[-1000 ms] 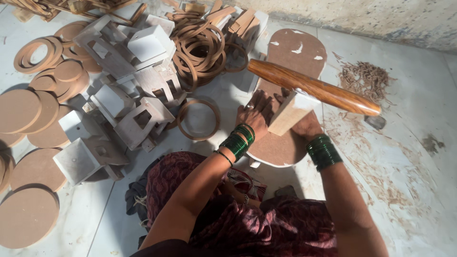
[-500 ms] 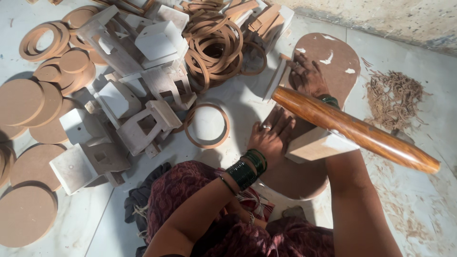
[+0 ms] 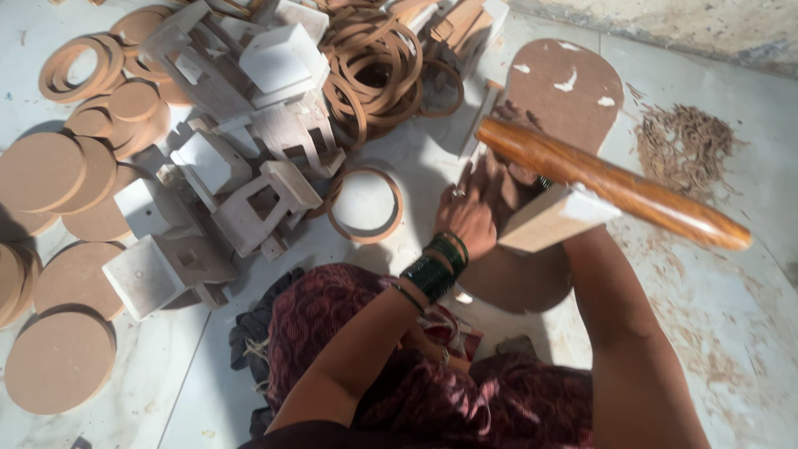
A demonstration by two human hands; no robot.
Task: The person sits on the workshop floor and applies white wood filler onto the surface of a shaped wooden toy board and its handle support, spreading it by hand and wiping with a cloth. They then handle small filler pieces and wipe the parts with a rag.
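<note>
My left hand point(image 3: 468, 218), with green bangles at the wrist, presses flat on a brown keyhole-shaped board point(image 3: 567, 83) that lies on the floor. My right hand point(image 3: 517, 173) is mostly hidden behind a wooden mallet point(image 3: 615, 189) with a thick brown handle and a pale block head. It grips the mallet above the board, just right of my left hand. A loose brown ring point(image 3: 363, 204) lies left of my left hand.
A heap of brown rings point(image 3: 374, 66) and pale wooden block frames point(image 3: 249, 166) fills the upper left. Brown discs point(image 3: 50, 166) are stacked along the left edge. Wood shavings point(image 3: 682, 141) lie at the right. My patterned clothing point(image 3: 349, 333) covers the near floor.
My right hand has carried the mallet from beside my left wrist to farther up the board, and the handle has swung. My left hand has stayed on the board.
</note>
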